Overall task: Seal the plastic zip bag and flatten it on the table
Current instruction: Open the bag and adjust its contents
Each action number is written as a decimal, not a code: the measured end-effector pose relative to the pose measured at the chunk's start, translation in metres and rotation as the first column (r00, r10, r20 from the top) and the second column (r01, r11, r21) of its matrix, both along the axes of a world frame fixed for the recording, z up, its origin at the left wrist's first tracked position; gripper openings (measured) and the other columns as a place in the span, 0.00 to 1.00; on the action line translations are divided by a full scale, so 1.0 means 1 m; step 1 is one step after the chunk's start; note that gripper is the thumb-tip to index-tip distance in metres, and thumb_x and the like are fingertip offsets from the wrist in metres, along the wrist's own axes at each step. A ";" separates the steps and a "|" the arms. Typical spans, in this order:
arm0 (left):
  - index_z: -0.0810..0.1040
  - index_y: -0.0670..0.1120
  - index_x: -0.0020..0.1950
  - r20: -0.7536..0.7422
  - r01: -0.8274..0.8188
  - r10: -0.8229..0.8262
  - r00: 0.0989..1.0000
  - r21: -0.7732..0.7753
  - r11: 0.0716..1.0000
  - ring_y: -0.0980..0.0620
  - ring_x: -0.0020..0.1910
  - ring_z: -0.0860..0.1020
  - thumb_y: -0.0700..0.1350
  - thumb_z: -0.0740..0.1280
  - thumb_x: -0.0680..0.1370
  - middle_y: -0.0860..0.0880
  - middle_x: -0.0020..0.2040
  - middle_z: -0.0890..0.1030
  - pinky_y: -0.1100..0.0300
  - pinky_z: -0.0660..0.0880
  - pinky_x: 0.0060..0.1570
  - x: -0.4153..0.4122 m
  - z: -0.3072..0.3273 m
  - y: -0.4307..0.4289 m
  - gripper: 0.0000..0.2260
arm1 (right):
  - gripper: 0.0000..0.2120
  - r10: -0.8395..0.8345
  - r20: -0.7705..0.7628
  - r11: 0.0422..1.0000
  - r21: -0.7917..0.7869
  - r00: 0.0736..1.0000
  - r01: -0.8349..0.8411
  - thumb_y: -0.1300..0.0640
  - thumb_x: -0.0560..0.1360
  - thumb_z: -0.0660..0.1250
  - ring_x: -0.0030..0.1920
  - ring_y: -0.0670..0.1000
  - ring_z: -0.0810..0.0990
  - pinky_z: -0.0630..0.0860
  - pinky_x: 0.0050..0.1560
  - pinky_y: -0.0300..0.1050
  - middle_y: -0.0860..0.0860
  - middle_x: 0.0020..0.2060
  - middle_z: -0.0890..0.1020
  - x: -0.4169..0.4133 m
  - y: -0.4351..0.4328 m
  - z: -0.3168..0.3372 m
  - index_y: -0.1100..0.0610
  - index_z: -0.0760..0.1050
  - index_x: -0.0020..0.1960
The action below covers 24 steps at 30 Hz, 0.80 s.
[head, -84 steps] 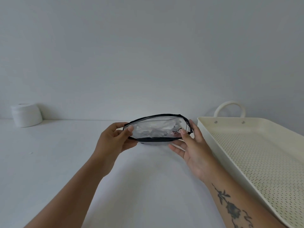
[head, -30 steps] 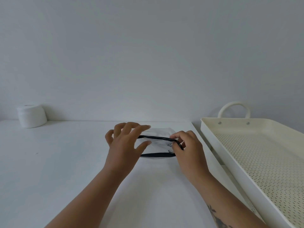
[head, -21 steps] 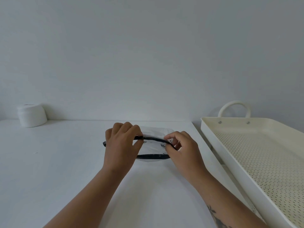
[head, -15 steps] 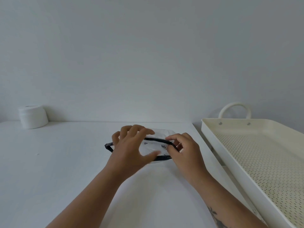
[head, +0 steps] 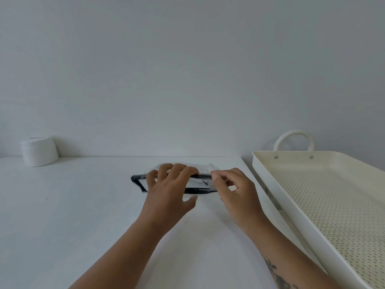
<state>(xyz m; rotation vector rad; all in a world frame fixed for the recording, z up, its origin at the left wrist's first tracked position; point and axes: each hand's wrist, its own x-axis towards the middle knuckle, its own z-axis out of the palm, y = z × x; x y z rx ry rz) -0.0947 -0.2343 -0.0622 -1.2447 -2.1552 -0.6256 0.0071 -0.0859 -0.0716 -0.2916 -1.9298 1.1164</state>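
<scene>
Landmark = the clear plastic zip bag w/ black edging (head: pixel 200 185), lying on the broad white matte worktop (head: pixel 73 215) roughly mid-depth, a pale item just visible inside. Behind everything a plain grey-white wall (head: pixel 187 69); room looks bare, even light, no clutter. Right of the bag, near but apart, a large cream perforated tray w/ loop handle (head: pixel 325 205), partly off the worktop edge as far as I can tell. Far left of the bag and back toward the wall, a small white round tub (head: pixel 39 152), well apart. Left hand (head: pixel 168 190) lies over the bag's left-middle, fingers curled onto the far black strip, pressing it down: grip closed on the bag, more a press than a pinch. Right hand (head: pixel 235 190) at the bag's right end, thumb and forefinger pinching the strip there, so also grasping the bag. Handling, my read: light, thin, soft film, prob. slippery on this smooth top and springy w/ trapped air. Best hold = the black zip strip, stiffer than the film; pin one end, run the pinch along. Flatten w/ open palm from the closed side. Whether the seal is fully shut: can't tell, hands cover it.
</scene>
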 end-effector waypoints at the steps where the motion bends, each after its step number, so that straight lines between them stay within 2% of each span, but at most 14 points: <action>1: 0.70 0.58 0.60 0.004 -0.003 0.003 1.000 0.038 0.999 0.48 0.63 0.68 0.54 0.72 0.69 0.58 0.58 0.75 0.47 0.60 0.62 -0.001 0.000 0.000 0.22 | 0.12 0.012 -0.012 0.999 -0.043 1.000 -0.012 0.44 0.73 0.61 0.47 0.42 0.79 0.79 0.44 0.41 0.41 0.42 0.81 0.000 0.001 0.000 0.44 0.82 0.47; 3: 0.72 0.57 0.57 0.032 0.004 -0.008 0.999 0.107 0.994 0.49 0.61 0.69 0.53 0.71 0.70 0.59 0.56 0.76 0.47 0.61 0.62 -0.003 0.001 -0.001 0.18 | 0.12 -0.032 -0.035 0.997 -0.065 0.999 0.029 0.48 0.74 0.59 0.49 0.41 0.79 0.79 0.47 0.47 0.39 0.43 0.81 0.001 0.008 -0.001 0.41 0.81 0.49; 4: 0.73 0.57 0.56 0.049 0.015 -0.022 0.999 0.136 0.991 0.51 0.60 0.69 0.53 0.71 0.70 0.60 0.55 0.76 0.48 0.61 0.62 -0.003 0.001 -0.002 0.17 | 0.13 -0.068 -0.030 0.998 -0.021 0.997 0.067 0.53 0.75 0.60 0.49 0.40 0.78 0.78 0.47 0.46 0.39 0.44 0.80 0.001 0.013 -0.002 0.37 0.78 0.50; 6: 0.74 0.58 0.55 0.078 0.054 -0.068 0.995 0.178 0.983 0.54 0.59 0.70 0.52 0.72 0.71 0.62 0.53 0.76 0.50 0.60 0.61 -0.005 0.003 -0.004 0.15 | 0.24 -0.093 0.051 0.990 0.110 0.994 0.087 0.62 0.74 0.64 0.52 0.40 0.75 0.74 0.48 0.41 0.37 0.49 0.75 0.003 0.022 -0.007 0.32 0.72 0.56; 9: 0.74 0.60 0.55 0.113 0.111 -0.134 0.985 0.190 0.976 0.59 0.56 0.71 0.54 0.72 0.72 0.64 0.52 0.78 0.51 0.60 0.62 -0.006 0.005 -0.007 0.13 | 0.30 -0.069 0.166 0.976 0.216 0.984 0.032 0.62 0.73 0.70 0.60 0.45 0.69 0.73 0.55 0.44 0.33 0.55 0.69 0.003 0.025 -0.012 0.35 0.68 0.66; 11: 0.74 0.61 0.55 0.161 0.140 -0.173 0.972 0.196 0.971 0.68 0.55 0.68 0.56 0.71 0.73 0.66 0.51 0.77 0.52 0.60 0.62 -0.008 0.006 -0.008 0.13 | 0.27 -0.073 0.145 0.967 0.252 0.987 0.034 0.60 0.74 0.71 0.61 0.46 0.70 0.72 0.57 0.43 0.37 0.57 0.71 0.002 0.023 -0.012 0.39 0.69 0.67; 14: 0.73 0.59 0.51 0.205 0.159 -0.211 0.956 0.242 0.957 0.75 0.55 0.65 0.54 0.72 0.73 0.67 0.46 0.78 0.57 0.61 0.58 -0.010 0.006 -0.009 0.10 | 0.19 -0.128 0.140 0.944 0.319 0.982 0.077 0.59 0.75 0.70 0.58 0.47 0.72 0.72 0.52 0.40 0.40 0.55 0.76 0.001 0.022 -0.010 0.44 0.74 0.63; 18: 0.75 0.56 0.46 0.212 0.191 -0.252 0.944 0.271 0.943 0.78 0.53 0.64 0.51 0.73 0.73 0.68 0.52 0.75 0.60 0.63 0.56 -0.009 0.009 -0.009 0.08 | 0.18 -0.195 0.147 0.941 0.306 0.970 0.143 0.57 0.75 0.69 0.58 0.44 0.71 0.66 0.48 0.31 0.36 0.51 0.74 0.003 0.024 -0.012 0.45 0.73 0.63; 21: 0.76 0.54 0.45 0.230 0.225 -0.288 0.930 0.265 0.938 0.80 0.53 0.63 0.50 0.73 0.72 0.68 0.51 0.76 0.59 0.63 0.56 -0.009 0.011 -0.011 0.07 | 0.14 -0.235 0.159 0.937 0.299 0.959 0.180 0.57 0.75 0.69 0.57 0.46 0.72 0.68 0.46 0.35 0.38 0.52 0.76 0.002 0.025 -0.012 0.47 0.76 0.60; 24: 0.77 0.53 0.44 0.264 0.235 -0.301 0.916 0.254 0.938 0.79 0.53 0.64 0.50 0.73 0.72 0.68 0.50 0.77 0.58 0.64 0.55 -0.010 0.015 -0.013 0.06 | 0.08 -0.289 0.134 0.915 0.331 0.948 0.232 0.58 0.75 0.70 0.52 0.48 0.73 0.72 0.42 0.42 0.40 0.46 0.77 0.001 0.024 -0.011 0.48 0.80 0.52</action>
